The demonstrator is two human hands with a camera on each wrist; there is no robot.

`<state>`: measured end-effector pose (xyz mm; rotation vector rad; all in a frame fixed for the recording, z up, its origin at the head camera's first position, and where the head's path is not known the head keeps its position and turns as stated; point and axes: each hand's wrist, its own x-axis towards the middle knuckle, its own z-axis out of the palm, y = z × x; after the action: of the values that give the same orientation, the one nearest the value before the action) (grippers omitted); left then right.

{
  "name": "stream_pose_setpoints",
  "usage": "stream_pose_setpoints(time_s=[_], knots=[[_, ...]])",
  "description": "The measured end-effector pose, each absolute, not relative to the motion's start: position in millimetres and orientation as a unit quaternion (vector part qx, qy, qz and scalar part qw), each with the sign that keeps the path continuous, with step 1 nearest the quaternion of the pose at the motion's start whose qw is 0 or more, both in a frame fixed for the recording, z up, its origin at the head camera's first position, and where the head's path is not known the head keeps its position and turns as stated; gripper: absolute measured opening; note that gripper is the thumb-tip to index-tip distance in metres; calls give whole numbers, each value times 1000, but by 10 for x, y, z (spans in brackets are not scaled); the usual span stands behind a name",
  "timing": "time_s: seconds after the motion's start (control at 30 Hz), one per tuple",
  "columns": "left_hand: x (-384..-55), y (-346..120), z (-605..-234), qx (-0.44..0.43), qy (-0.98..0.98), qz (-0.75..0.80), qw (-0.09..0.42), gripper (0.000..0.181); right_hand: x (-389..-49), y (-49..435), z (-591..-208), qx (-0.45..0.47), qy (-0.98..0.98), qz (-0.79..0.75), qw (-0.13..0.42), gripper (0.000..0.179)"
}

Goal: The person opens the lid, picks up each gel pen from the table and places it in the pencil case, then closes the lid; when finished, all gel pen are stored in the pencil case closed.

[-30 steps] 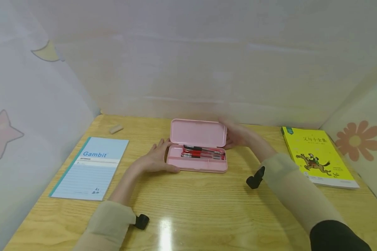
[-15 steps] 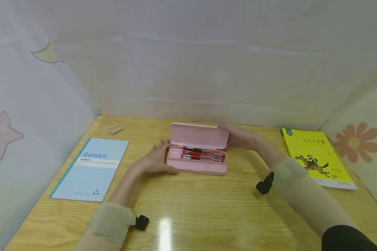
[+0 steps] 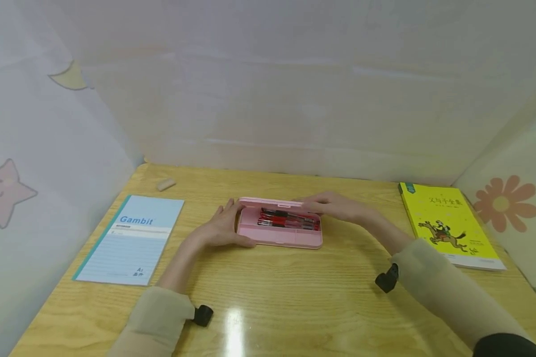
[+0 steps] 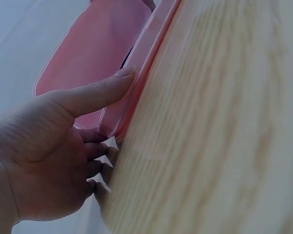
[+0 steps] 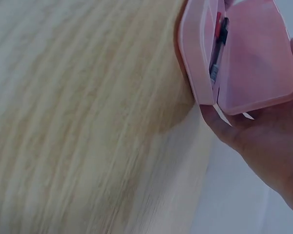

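Observation:
A pink pencil case [image 3: 265,236] lies on the wooden table with its lid [image 3: 261,201] raised at the back and tilted forward over the tray. Several red and black pens [image 3: 286,218] lie in its rear compartment. My left hand [image 3: 221,229] grips the case's left end, thumb along the front; in the left wrist view that thumb [image 4: 100,93] presses the front wall and the other fingers bend behind the end. My right hand [image 3: 339,206] holds the lid's right end. In the right wrist view, its palm [image 5: 268,136] is beside the lid's outside.
A blue Gambit notebook [image 3: 131,238] lies to the left, with a small beige block [image 3: 166,184] behind it. At the right is a yellow book [image 3: 446,218]. White cloth walls [image 3: 268,99] enclose the table's back and sides.
The right hand has swung the lid forward and down from nearly upright to low over the tray. My left hand has stayed at the case's left end.

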<state>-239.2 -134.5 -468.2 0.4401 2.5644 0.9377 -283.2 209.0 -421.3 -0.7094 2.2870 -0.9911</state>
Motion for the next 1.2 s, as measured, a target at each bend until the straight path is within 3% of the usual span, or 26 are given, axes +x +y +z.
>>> stream_pose_setpoints(time_s=[0.17, 0.27, 0.47, 0.7, 0.93, 1.2], knots=[[-2381, -1343, -4654, 147, 912, 325, 201, 127, -2706, 2058, -4266, -320, 862, -315, 233, 54], [-2379, -1354, -4661, 155, 912, 323, 200, 128, -2633, 2037, -4319, -355, 876, -269, 184, 56], [-2410, -1359, -4730, 211, 906, 334, 153, 114, -2496, 1986, -4423, -397, 897, -166, 96, 67], [-2317, -1339, -4726, 229, 916, 309, 115, 119, -2391, 1938, -4500, -401, 908, -114, 45, 71], [-2160, -1289, -4747, 287, 933, 208, 61, 86, -2341, 1946, -4567, -400, 912, -88, 10, 69], [-2085, -1277, -4711, 291, 940, 169, 47, 82, -2322, 1934, -4563, -420, 905, -66, -17, 68]])
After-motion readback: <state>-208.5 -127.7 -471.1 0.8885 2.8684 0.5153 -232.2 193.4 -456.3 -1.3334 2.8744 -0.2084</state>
